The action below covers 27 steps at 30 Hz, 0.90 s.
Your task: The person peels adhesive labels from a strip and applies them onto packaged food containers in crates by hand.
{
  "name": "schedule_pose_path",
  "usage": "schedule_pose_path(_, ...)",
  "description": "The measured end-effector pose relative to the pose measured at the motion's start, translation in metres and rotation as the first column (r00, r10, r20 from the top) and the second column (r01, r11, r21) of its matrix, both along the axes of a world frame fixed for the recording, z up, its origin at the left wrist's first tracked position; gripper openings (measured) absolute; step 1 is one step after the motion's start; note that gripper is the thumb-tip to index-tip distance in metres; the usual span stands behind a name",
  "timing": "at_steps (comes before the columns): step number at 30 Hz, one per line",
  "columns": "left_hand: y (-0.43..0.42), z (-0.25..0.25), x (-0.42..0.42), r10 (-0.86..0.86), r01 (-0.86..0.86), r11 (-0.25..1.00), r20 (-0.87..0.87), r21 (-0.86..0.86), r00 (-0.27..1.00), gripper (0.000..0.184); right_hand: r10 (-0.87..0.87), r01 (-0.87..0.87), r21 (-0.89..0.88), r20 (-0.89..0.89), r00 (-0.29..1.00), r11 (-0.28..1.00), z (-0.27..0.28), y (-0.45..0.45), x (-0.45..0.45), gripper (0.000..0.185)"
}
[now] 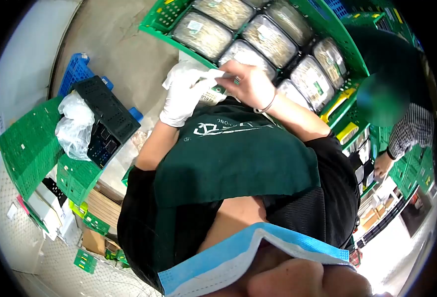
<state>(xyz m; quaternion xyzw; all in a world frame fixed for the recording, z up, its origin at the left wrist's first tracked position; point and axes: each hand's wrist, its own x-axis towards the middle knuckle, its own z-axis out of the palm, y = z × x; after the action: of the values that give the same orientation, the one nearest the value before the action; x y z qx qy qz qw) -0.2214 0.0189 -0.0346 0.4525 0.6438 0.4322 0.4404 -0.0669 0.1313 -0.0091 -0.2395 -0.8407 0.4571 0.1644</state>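
Small white piece with green print [211, 96] between my white-gloved left hand [181, 96] and bare right hand [252, 86], near green perforated plastic crate [154, 21]. Fingers bent, close together; can't tell pinch. I'd keep wrists steady, touch light.
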Motion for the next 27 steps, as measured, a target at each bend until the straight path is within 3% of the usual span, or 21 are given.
schedule_pose_path(1, -0.005, 0.000, -0.005, 0.187, -0.178, 0.979, 0.091, -0.098, 0.978, 0.016, -0.019, 0.018, 0.084, 0.019, 1.000, 0.996, 0.003, 0.011, -0.010, 0.012)
schedule_pose_path(2, -0.010, 0.004, -0.016, 0.179, -0.168, 0.981, 0.127, -0.097, 0.976, 0.014, -0.067, 0.062, 0.210, 0.019, 0.998, 0.976, -0.017, 0.031, -0.020, 0.012)
schedule_pose_path(3, -0.013, 0.014, -0.028, 0.170, -0.156, 0.983, 0.164, -0.097, 0.972, 0.012, -0.161, 0.138, 0.146, 0.157, 0.974, 0.980, -0.010, 0.053, -0.032, 0.015)
schedule_pose_path(4, -0.018, 0.025, -0.043, 0.165, -0.129, 0.965, 0.146, -0.229, 0.975, 0.011, -0.228, 0.220, 0.059, 0.269, 0.936, 0.974, -0.031, 0.077, -0.041, 0.021)
schedule_pose_path(5, -0.039, 0.000, -0.065, 0.182, -0.133, 0.961, 0.193, -0.242, 0.964, 0.011, -0.153, 0.175, -0.044, 0.313, 0.938, 0.984, -0.074, 0.095, -0.049, 0.029)
schedule_pose_path(7, -0.064, -0.021, -0.097, 0.383, -0.268, 0.900, 0.328, -0.344, 0.863, 0.010, -0.169, 0.114, 0.144, 0.466, 0.868, 0.983, -0.127, 0.091, -0.073, 0.032)
schedule_pose_path(9, -0.066, -0.015, -0.109, 0.470, -0.317, 0.850, 0.331, -0.421, 0.818, 0.012, -0.301, 0.199, 0.243, 0.518, 0.801, 0.949, -0.181, 0.081, -0.089, 0.036)
schedule_pose_path(11, -0.065, -0.013, -0.112, 0.472, -0.334, 0.860, 0.357, -0.385, 0.806, 0.016, -0.308, 0.061, 0.398, 0.592, 0.745, 0.915, -0.191, 0.079, -0.092, 0.043)
schedule_pose_path(13, -0.052, -0.007, -0.108, 0.466, -0.332, 0.865, 0.358, -0.377, 0.809, 0.021, -0.407, 0.072, 0.493, 0.618, 0.673, 0.867, -0.148, 0.082, -0.094, 0.052)
schedule_pose_path(15, -0.038, -0.006, -0.100, 0.406, -0.345, 0.914, 0.494, -0.213, 0.769, 0.027, -0.291, 0.310, 0.035, 0.454, 0.842, 0.950, -0.092, 0.081, -0.090, 0.051)
schedule_pose_path(16, -0.036, -0.012, -0.101, 0.317, -0.249, 0.947, 0.450, -0.204, 0.835, 0.032, -0.071, 0.149, -0.330, 0.237, 0.969, 0.932, -0.067, 0.074, -0.088, 0.046)
schedule_pose_path(17, -0.031, -0.014, -0.101, 0.313, -0.244, 0.948, 0.454, -0.204, 0.834, 0.032, 0.072, -0.094, -0.608, -0.061, 0.996, 0.788, -0.044, 0.063, -0.085, 0.040)
schedule_pose_path(19, -0.017, -0.015, -0.101, 0.122, -0.076, 0.985, 0.307, -0.158, 0.944, 0.033, 0.190, -0.164, -0.265, 0.077, 0.979, 0.950, -0.003, 0.038, -0.086, 0.027)
schedule_pose_path(21, 0.001, 0.004, -0.099, 0.068, -0.051, 0.978, 0.082, -0.201, 0.994, 0.026, 0.135, -0.126, -0.060, 0.187, 0.973, 0.990, 0.007, 0.027, -0.089, 0.021)
schedule_pose_path(23, 0.025, 0.024, -0.081, 0.268, -0.296, 0.955, 0.346, 0.029, 0.899, 0.015, 0.100, -0.078, -0.128, 0.175, 0.979, 0.989, 0.011, 0.020, -0.096, 0.018)
schedule_pose_path(24, 0.028, 0.012, -0.092, -0.007, 0.006, 0.997, 0.003, 0.075, 1.000, 0.012, 0.055, -0.042, -0.085, 0.157, 0.986, 0.996, 0.009, 0.020, -0.095, 0.017)
schedule_pose_path(25, 0.026, 0.014, -0.083, 0.145, -0.111, 0.976, 0.182, -0.189, 0.973, 0.013, 0.011, -0.006, -0.040, 0.136, 0.991, 0.999, 0.006, 0.021, -0.095, 0.017)
schedule_pose_path(27, 0.024, -0.015, -0.085, 0.204, -0.162, 0.957, 0.160, -0.241, 0.966, 0.015, -0.040, 0.019, 0.139, 0.150, 0.988, 0.990, -0.019, 0.059, -0.087, 0.023)
